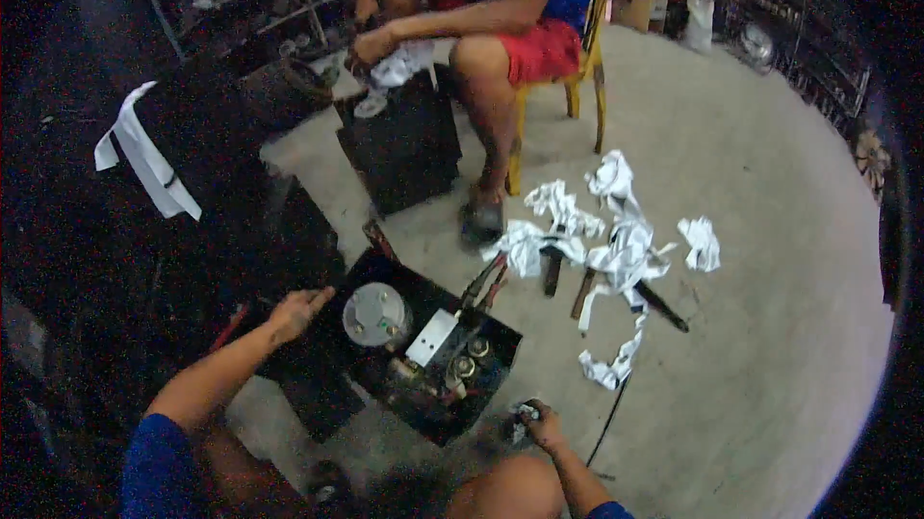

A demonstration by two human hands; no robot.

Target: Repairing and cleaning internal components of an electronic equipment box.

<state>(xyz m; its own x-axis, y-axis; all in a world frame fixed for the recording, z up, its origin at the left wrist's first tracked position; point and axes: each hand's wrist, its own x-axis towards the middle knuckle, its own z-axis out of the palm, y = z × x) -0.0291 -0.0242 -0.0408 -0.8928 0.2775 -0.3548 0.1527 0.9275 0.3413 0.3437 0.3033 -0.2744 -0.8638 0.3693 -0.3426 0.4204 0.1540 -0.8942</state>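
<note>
Sitting low over an open black box (pixel 423 286), I have one of my hands at either side of it. My left hand (pixel 296 317) is by the left edge, fingers stretched out and holding nothing that I can see; I can't tell whether the fingertips touch the rim. My right hand (pixel 541 425) is beyond the right edge, fingers closed around a small pale piece (pixel 526 412), too blurred to identify.

Inside the box, a round grey motor-like part (pixel 376 315) sits toward the far left corner, a flat silver block (pixel 432 337) near the middle, and round metal fittings (pixel 465 366) toward the right corner. Red-handled pliers (pixel 495 285) lean at the far right edge.

On the floor (pixel 770 326), to the right of the box, white rags (pixel 630 254) lie crumpled over some dark tool handles (pixel 664 307). Ahead of me, a person in red shorts (pixel 544 52) sits on a yellow chair (pixel 603 9), handling white cloth (pixel 399 67) above a dark block-shaped stand (pixel 409 153).
</note>
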